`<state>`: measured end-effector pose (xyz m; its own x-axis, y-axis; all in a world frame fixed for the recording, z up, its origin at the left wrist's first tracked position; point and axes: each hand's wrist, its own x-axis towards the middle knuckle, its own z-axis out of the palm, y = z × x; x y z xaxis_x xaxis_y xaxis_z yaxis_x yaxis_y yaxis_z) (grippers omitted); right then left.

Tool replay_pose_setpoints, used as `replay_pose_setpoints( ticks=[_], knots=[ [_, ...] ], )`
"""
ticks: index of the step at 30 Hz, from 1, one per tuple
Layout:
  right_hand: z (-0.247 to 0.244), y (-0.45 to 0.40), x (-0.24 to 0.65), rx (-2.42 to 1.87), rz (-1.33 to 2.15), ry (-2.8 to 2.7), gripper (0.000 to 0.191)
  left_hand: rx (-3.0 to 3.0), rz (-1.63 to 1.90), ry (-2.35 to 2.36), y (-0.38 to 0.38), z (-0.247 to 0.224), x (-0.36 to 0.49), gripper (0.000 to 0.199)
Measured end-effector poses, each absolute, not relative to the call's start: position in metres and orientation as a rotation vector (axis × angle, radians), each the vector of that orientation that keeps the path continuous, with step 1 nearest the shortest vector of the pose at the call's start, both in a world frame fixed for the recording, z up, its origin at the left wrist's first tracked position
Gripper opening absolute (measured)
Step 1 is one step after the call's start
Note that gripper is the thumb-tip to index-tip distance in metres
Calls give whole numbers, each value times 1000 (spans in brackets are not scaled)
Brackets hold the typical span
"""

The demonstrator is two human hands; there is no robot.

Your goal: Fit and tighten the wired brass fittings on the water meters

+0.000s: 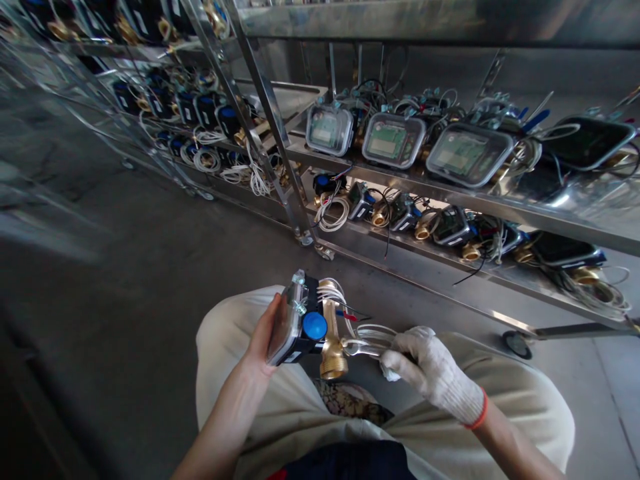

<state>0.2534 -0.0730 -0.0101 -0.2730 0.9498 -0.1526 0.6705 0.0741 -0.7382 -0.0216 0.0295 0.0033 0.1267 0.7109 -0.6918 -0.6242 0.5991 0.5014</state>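
Over the lap, the bare left hand (265, 333) is wrapped around the meter (300, 327), brass pipe upright, while the gloved right hand (430, 370) just beside it seemingly pinches its white cable (370, 337).

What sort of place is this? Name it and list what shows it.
Probably a meter assembly or test workshop. Steel racks hold rows of meters with brass fittings and coiled leads, above a bare concrete floor. The left hand holds one such meter; the gloved right hand grips its cable.
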Motion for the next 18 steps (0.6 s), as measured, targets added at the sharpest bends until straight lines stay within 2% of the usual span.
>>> replay_pose_setpoints(
  ticks=[7,14,18],
  knots=[
    [-20,-64,255,-1404,978,-2052,54,139,814,962,22,11,-14,40],
    [-34,-83,233,-1598,1271,-1742,48,189,1004,947,6,16,-5,57],
    [-56,-89,216,-1726,1321,-1545,50,289,1152,1021,-8,9,10,63]
  ],
)
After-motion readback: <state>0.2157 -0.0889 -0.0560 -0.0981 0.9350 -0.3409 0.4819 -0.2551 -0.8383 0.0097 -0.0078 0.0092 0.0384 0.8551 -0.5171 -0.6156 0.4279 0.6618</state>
